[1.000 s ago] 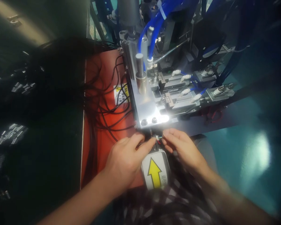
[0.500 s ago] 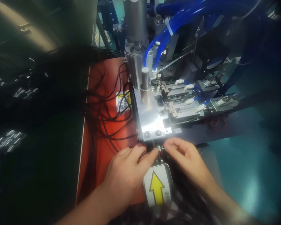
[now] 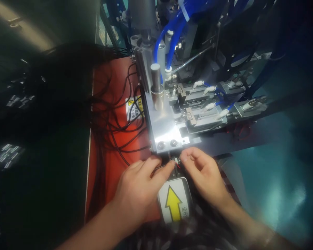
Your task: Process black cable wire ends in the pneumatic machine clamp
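Observation:
Between the fingertips of both hands is a small pale piece with a thin red wire, too small to name. My left hand reaches in from the left, fingers bent and thumb pressed at the piece's left side. My right hand pinches at its right side with thumb and forefinger. Just beyond the fingertips stands the front edge of a metal machine block with two round screws. Below them sits a white plate with a yellow arrow.
Black cables loop over the red base on the left, across a warning label. Pneumatic cylinders with white fittings line the right side. A blue hose hangs above. Shiny metal parts lie in the dark area at far left.
The whole view has shifted slightly, so the machine and both hands sit a little higher and further left. Both hands keep nearly the same grip at the small piece.

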Demonstrator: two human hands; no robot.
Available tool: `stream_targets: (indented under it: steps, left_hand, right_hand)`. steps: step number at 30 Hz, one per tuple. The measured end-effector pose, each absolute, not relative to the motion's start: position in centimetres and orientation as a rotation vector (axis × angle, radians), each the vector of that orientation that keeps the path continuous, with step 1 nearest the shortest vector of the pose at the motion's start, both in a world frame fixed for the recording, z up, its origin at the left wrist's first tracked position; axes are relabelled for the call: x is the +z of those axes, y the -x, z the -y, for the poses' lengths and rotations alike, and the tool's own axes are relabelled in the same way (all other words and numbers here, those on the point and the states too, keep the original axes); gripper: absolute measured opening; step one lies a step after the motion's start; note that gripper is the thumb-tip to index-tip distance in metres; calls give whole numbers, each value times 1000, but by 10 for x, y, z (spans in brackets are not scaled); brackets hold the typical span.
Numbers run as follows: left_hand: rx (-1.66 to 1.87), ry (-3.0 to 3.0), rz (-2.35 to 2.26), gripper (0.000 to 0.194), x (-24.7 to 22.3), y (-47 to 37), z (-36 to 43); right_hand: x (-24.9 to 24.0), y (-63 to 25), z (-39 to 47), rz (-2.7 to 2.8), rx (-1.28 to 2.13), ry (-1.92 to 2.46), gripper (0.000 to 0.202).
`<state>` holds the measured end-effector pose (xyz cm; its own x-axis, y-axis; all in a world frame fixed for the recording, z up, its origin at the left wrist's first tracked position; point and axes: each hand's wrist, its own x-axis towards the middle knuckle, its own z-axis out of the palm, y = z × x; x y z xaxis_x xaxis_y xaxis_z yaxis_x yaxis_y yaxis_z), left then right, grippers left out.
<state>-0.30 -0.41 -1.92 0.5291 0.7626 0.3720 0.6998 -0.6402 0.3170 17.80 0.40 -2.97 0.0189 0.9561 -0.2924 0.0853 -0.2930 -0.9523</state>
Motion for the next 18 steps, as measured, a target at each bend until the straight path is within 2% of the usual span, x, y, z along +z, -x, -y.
stream_targets:
  steps: [18]
  left_hand:
    - [733, -2603, -1283, 36, -20, 3, 5]
  right_hand:
    - [-19, -187, -9, 1047, 1630, 1502, 26]
